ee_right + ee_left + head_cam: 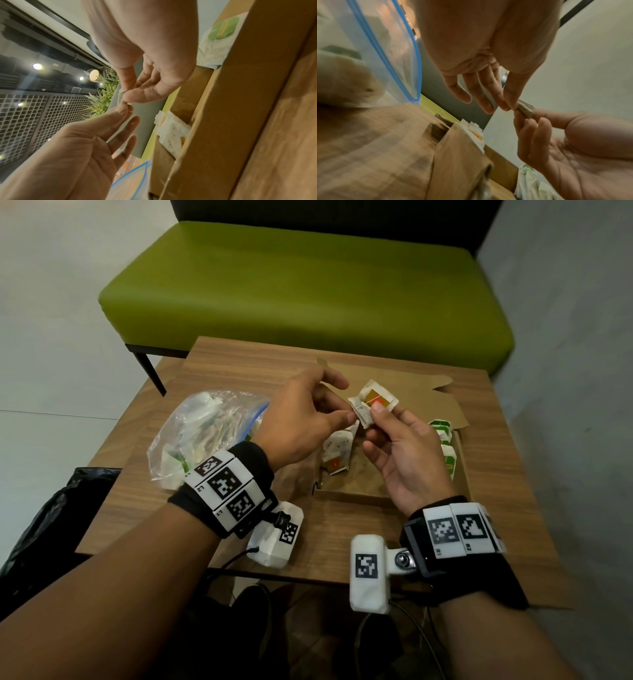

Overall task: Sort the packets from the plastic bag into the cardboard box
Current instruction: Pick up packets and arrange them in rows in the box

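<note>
Both hands hold one red-and-yellow packet [374, 402] above the cardboard box [352, 496]. The left hand [301, 419] pinches its left edge between thumb and forefinger, the other fingers loose; the right hand [404, 453] pinches its right side under the thumb. The box sits toward the table's [342, 529] right edge, the plastic bag [202, 433] near its left edge.

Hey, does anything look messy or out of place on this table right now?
Nothing spilled or damaged. The red-labelled packets lean loosely in the cardboard box, unlike the green row. Both hands pinch one packet.
</note>
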A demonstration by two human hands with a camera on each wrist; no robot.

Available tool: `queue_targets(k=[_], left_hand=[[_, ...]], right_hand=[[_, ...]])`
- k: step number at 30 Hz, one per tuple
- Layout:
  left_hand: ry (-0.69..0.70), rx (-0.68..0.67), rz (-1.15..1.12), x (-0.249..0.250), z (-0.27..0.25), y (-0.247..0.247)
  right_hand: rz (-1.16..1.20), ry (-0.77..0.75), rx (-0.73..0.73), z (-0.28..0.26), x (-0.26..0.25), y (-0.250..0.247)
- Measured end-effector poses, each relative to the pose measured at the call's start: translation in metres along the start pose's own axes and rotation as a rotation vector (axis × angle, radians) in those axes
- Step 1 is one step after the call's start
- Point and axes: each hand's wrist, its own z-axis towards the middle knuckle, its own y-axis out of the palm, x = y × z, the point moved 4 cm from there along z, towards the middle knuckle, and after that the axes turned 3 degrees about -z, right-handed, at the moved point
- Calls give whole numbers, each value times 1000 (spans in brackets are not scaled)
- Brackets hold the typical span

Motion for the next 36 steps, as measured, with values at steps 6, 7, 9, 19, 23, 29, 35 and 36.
queue_targets(k=[6,7,9,19,23,29,35,36], left_hand=[[121,19,251,6,-1,0],[148,27,277,7,-2,0],[198,34,303,9,-2,-1],[141,-15,203,3,3,-3],[79,-82,9,0,7,-2],[12,-104,-75,2,4,-2],[-65,-143,-198,2,4,-4],[-68,-146,-209,3,4,-5]], right_hand=[[3,14,-19,-2,0,1],[11,16,-22,-2,0,1],[20,22,-23,-2,0,0],[25,26,-74,-3,-2,3],[27,-1,-90,-3,-2,3],[-14,-55,-58,-1,-2,2],[-5,-55,-67,-1,-2,2],[-13,-55,-69,-1,-2,2]])
